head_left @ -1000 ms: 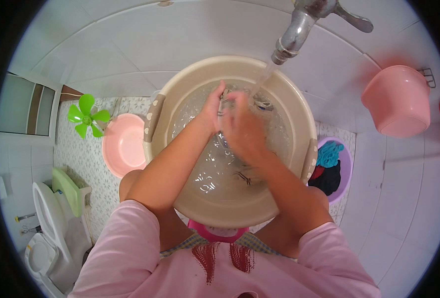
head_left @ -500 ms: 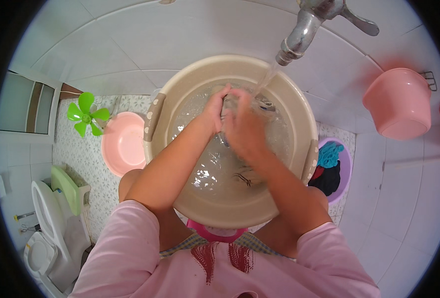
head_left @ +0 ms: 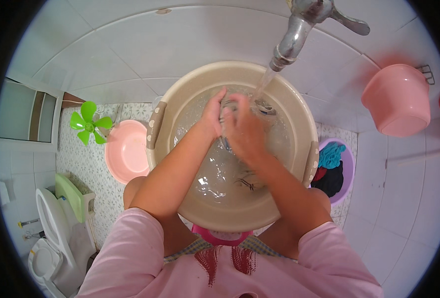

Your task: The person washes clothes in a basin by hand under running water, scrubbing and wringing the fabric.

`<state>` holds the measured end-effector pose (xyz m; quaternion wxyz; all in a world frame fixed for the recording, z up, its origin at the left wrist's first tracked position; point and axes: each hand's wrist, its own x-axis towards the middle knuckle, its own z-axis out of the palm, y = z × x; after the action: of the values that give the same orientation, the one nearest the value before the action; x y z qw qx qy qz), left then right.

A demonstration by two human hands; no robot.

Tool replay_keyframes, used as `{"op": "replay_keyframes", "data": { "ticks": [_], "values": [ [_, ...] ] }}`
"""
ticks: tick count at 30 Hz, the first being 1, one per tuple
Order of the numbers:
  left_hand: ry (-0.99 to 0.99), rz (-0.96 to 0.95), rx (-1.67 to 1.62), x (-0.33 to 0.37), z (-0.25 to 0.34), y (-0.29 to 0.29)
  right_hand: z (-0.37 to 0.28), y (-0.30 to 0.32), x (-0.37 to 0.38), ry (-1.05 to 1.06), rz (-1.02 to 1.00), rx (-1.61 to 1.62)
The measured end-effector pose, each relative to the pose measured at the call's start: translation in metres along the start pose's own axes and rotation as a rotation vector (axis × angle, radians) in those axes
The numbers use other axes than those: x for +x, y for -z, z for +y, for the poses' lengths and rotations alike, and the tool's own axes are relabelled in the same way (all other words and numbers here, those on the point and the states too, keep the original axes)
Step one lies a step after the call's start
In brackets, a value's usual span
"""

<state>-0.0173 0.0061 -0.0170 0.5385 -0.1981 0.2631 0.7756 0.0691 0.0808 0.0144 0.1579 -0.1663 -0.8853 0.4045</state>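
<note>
A large beige wash basin (head_left: 180, 107) filled with water stood as the centre of the scene, on a patterned tile floor (head_left: 78, 164). To its left sat a toilet (head_left: 48, 233), white with a green fitting beside it, and nearer the basin a shallow pink bowl (head_left: 125, 151) with a green fan-shaped toy (head_left: 88, 124) at its far edge. To the basin's right stood a purple tub (head_left: 348, 166) holding blue, red and black clothes, and further right and beyond it a pink bucket (head_left: 397, 99). Above the basin's far rim a metal tap (head_left: 293, 35) ran water (head_left: 260, 87) down into it. Over the basin's far half the left hand (head_left: 212, 115) and right hand (head_left: 244, 131) were pressed together, both closed around a small clear, wet item (head_left: 225, 144) that showed only as a sliver between the palms; what it was could not be told.
</note>
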Motion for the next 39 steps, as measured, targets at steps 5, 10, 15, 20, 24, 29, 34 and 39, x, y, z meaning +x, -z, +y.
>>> {"op": "replay_keyframes", "data": {
  "ticks": [5,10,15,20,24,29,34,39],
  "values": [
    [-0.180,0.039,0.274,0.017,-0.034,-0.008,0.041,-0.018,0.009,0.110,0.088,-0.278],
    [0.253,-0.863,-0.094,0.041,-0.017,0.035,0.039,0.016,0.039,-0.180,0.126,-0.109],
    [-0.155,-0.025,0.013,0.005,-0.009,-0.012,0.011,0.011,0.014,-0.064,0.151,0.038],
    [-0.173,-0.157,0.099,0.029,-0.039,0.009,0.025,-0.014,0.009,0.144,0.105,-0.191],
    [-0.112,0.038,0.338,0.003,-0.051,-0.028,0.040,0.026,0.041,-0.253,0.113,-0.172],
    [-0.114,0.010,0.109,0.019,-0.019,-0.001,0.022,0.014,0.018,-0.103,0.097,-0.077],
    [-0.134,-0.456,0.017,0.042,-0.027,0.044,0.025,-0.024,0.006,0.144,-0.094,-0.303],
    [-0.153,0.069,0.217,-0.004,-0.047,-0.041,0.034,0.026,0.038,-0.166,0.155,-0.070]
  ]
}}
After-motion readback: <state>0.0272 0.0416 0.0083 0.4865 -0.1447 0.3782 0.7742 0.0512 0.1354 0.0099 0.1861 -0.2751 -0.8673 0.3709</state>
